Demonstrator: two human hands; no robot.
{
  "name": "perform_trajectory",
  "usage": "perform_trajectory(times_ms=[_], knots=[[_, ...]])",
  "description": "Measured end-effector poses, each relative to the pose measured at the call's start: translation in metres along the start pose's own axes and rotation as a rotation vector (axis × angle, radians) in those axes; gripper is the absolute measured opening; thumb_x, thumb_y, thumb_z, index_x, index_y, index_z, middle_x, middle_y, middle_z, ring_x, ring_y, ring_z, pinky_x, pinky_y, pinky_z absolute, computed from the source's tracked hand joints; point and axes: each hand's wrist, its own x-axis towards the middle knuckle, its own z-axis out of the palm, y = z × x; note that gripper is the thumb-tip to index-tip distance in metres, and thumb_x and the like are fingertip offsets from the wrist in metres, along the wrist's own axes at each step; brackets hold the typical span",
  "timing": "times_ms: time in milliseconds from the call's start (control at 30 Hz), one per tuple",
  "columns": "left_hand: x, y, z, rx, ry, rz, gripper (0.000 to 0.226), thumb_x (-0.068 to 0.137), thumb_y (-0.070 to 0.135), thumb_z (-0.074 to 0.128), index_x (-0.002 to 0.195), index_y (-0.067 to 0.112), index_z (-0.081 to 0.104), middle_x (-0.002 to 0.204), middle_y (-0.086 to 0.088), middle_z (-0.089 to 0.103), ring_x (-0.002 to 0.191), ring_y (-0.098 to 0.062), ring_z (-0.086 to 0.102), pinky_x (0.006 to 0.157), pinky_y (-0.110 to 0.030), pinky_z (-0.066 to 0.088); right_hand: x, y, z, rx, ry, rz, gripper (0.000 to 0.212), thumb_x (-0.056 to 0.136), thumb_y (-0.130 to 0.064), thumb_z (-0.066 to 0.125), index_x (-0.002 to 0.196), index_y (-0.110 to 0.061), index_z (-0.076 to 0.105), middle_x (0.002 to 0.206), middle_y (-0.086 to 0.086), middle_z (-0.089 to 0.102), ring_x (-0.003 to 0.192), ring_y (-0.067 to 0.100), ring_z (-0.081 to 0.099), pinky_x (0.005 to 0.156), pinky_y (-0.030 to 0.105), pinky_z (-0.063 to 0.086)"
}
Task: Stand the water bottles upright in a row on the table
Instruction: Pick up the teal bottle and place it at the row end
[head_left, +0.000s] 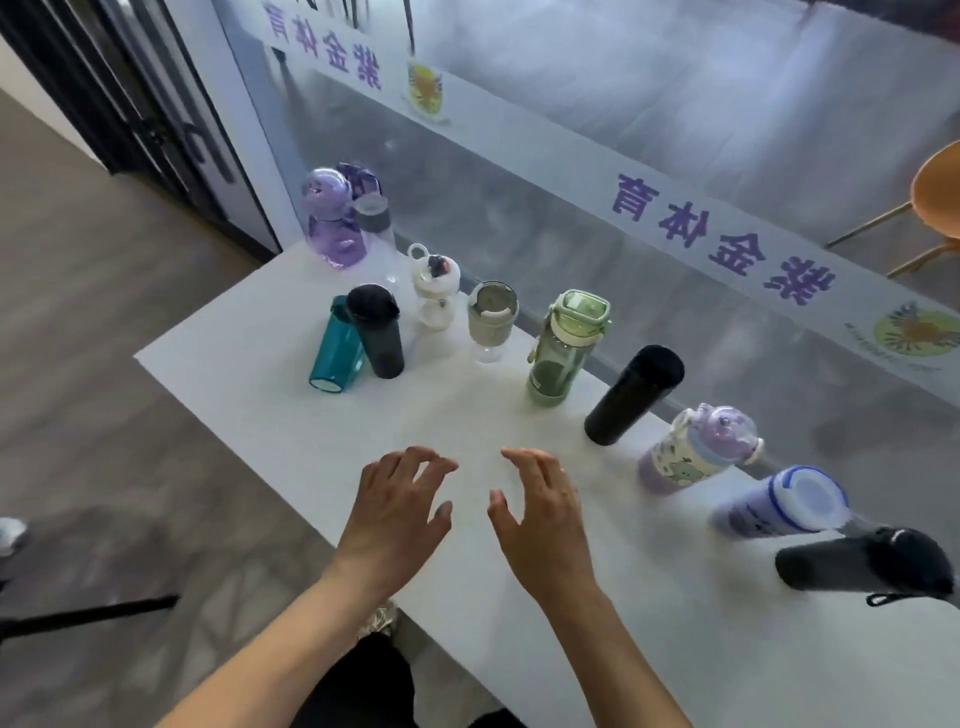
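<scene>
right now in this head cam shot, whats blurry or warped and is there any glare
Head view: wide-angle warp makes the upright bottles lean outward, most strongly the black flask and the grey bottle at the right edge; both the left hand and right hand look slightly smeared; the white table is brightly lit with weak shadows; the glass wall behind is hazy with reflections.

White table (249, 395). Bottles: translucent purple (332, 221), clear with grey lid (375, 218), teal (336, 345), dark grey-black (376, 330), white with dark figure on top (434, 286), grey-beige cup (491, 317), pale green (563, 348), matte black (634, 395), lilac with green cartoon print (696, 452), white with blue rings (779, 501), dark grey (862, 566). Orange chair (935, 192). Purple lettering on white window band (717, 244).
</scene>
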Motion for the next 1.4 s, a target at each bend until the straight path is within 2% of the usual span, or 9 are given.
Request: perform_trajectory(times_ms=[267, 500, 767, 967, 1133, 1233, 1333, 1400], knots=[[0.025, -0.106, -0.029, 0.033, 0.0, -0.001, 0.04, 0.078, 0.028, 0.071, 0.116, 0.027, 0.058, 0.114, 0.004, 0.058, 0.096, -0.023, 0.058, 0.083, -0.039, 0.046, 0.044, -0.081, 0.055, 0.033, -0.046, 0.071, 0.044, 0.093, -0.033, 0.064, 0.135, -0.031, 0.052, 0.132, -0.007, 0.054, 0.114, 0.017, 0.057, 0.101, 0.038, 0.05], [0.064, -0.17, -0.042, 0.08, 0.007, -0.014, 0.04, 0.077, 0.029, 0.072, 0.115, 0.026, 0.059, 0.108, 0.003, 0.059, 0.09, -0.024, 0.058, 0.075, -0.038, 0.047, 0.099, -0.114, 0.078, 0.054, -0.088, 0.091, 0.045, 0.093, -0.031, 0.063, 0.136, -0.03, 0.051, 0.129, -0.006, 0.053, 0.114, 0.019, 0.056, 0.102, 0.04, 0.046], [0.138, -0.211, -0.038, 0.134, -0.028, -0.082, 0.038, 0.085, 0.034, 0.062, 0.121, 0.023, 0.056, 0.112, 0.001, 0.059, 0.096, -0.025, 0.055, 0.083, -0.039, 0.046, 0.184, -0.119, 0.105, 0.076, -0.04, 0.025, 0.071, 0.081, -0.034, 0.075, 0.143, -0.03, 0.041, 0.124, -0.003, 0.052, 0.112, 0.02, 0.056, 0.094, 0.045, 0.052], [0.204, -0.231, -0.031, 0.08, -0.166, -0.282, 0.054, 0.09, 0.043, 0.054, 0.137, 0.021, 0.041, 0.128, -0.007, 0.051, 0.115, -0.03, 0.049, 0.098, -0.043, 0.041, 0.24, -0.119, 0.122, 0.106, -0.101, 0.02, 0.096, 0.07, -0.043, 0.086, 0.15, -0.031, 0.034, 0.137, -0.002, 0.046, 0.127, 0.021, 0.048, 0.105, 0.041, 0.044], [0.241, -0.242, -0.015, 0.079, -0.225, -0.352, 0.064, 0.089, 0.045, 0.056, 0.142, 0.019, 0.031, 0.132, -0.012, 0.048, 0.116, -0.033, 0.048, 0.097, -0.045, 0.043, 0.26, -0.116, 0.134, 0.13, -0.106, 0.005, 0.087, 0.071, -0.045, 0.083, 0.145, -0.029, 0.041, 0.135, -0.002, 0.052, 0.123, 0.023, 0.051, 0.104, 0.043, 0.045], [0.255, -0.243, 0.0, 0.002, -0.244, -0.445, 0.074, 0.085, 0.053, 0.059, 0.142, 0.019, 0.026, 0.132, -0.014, 0.047, 0.118, -0.035, 0.048, 0.094, -0.046, 0.045, 0.261, -0.115, 0.137, 0.196, -0.115, -0.006, 0.082, 0.071, -0.042, 0.083, 0.141, -0.027, 0.045, 0.13, -0.002, 0.057, 0.118, 0.02, 0.055, 0.1, 0.042, 0.048], [0.268, -0.246, 0.009, -0.145, -0.239, -0.615, 0.085, 0.079, 0.064, 0.062, 0.141, 0.017, 0.026, 0.133, -0.015, 0.049, 0.12, -0.035, 0.049, 0.093, -0.047, 0.047, 0.26, -0.113, 0.136, 0.215, -0.114, -0.021, 0.081, 0.071, -0.04, 0.085, 0.14, -0.026, 0.046, 0.127, -0.004, 0.058, 0.116, 0.017, 0.056, 0.098, 0.036, 0.048], [0.272, -0.249, 0.012, -0.154, -0.251, -0.639, 0.088, 0.076, 0.064, 0.065, 0.139, 0.017, 0.027, 0.131, -0.013, 0.053, 0.118, -0.035, 0.053, 0.089, -0.045, 0.049, 0.258, -0.113, 0.134, 0.234, -0.099, -0.005, 0.08, 0.07, -0.038, 0.086, 0.14, -0.027, 0.048, 0.125, -0.006, 0.058, 0.115, 0.013, 0.056, 0.096, 0.026, 0.045]])
